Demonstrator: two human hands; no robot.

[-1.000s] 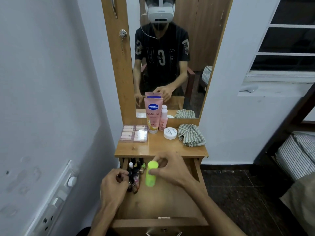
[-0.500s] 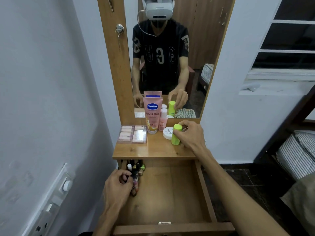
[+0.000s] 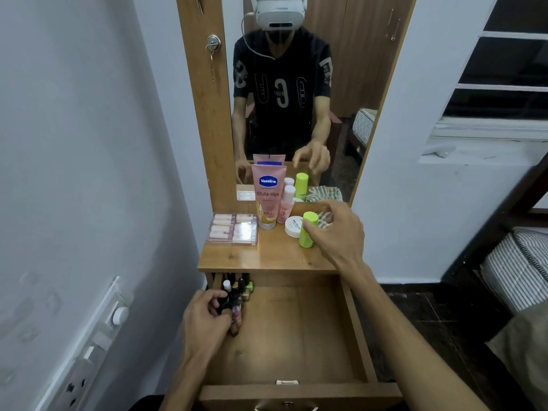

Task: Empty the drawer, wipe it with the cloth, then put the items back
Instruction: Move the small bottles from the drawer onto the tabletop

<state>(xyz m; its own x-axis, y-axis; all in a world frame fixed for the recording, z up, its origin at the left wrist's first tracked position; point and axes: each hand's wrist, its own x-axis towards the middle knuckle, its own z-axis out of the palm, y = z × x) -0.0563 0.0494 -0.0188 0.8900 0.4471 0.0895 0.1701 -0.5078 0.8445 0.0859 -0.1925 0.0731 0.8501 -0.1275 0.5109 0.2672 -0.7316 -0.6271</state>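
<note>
Head view: an open wooden drawer (image 3: 296, 336) is seen below a small dressing-table top (image 3: 261, 256), with a mirror (image 3: 296, 99) standing at 12 o'clock behind it.

The left hand (image 3: 206, 323) is placed in the drawer's 10 o'clock corner, its fingers curled around a cluster of small nail polish bottles (image 3: 237, 295) that is packed against the left drawer wall. Which bottle is actually gripped cannot be told, since the fingers cover them. Bare wood is shown by the rest of the drawer floor.

The right hand (image 3: 336, 232) is held over the table top at the 2 o'clock side, fingers loosely spread and relaxed. A lime-green bottle (image 3: 308, 229) is seen upright just at the fingertips; whether it is touched cannot be told, but it is not enclosed by the fingers.

A white round nail polish remover tub (image 3: 292, 226) is set just beside the green bottle at its 9 o'clock. Behind these, a pink Vaseline Gluta-Hya tube (image 3: 267, 197) is stood cap-down, with a small pink bottle (image 3: 286, 204) touching its right side. A clear box of pink items (image 3: 234, 229) lies at the table's 9 o'clock edge. The striped cloth (image 3: 326, 218) is bunched at 1 o'clock on the table top, largely hidden behind the right hand.
</note>
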